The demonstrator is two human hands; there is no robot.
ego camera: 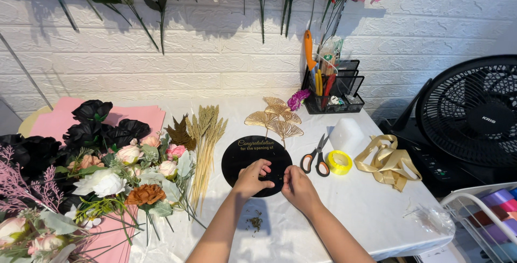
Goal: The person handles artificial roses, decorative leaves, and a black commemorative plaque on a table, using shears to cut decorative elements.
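Black round sign (pixel 253 154) lies flat on the white table (pixel 377 209); left hand (pixel 252 178) and right hand (pixel 297 186) both pinch its lower edge. Risk, I'd say: smudging the glossy face (fingers right on it). Count: one pair of scissors (pixel 318 158), one yellow tape roll (pixel 339 162), four gold fan leaves (pixel 274 116).

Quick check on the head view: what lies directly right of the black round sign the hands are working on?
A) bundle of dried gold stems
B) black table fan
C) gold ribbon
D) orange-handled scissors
D: the orange-handled scissors lie just right of the black round sign, ahead of the yellow tape roll and the gold ribbon; both the left hand and the right hand rest on the sign's lower edge.
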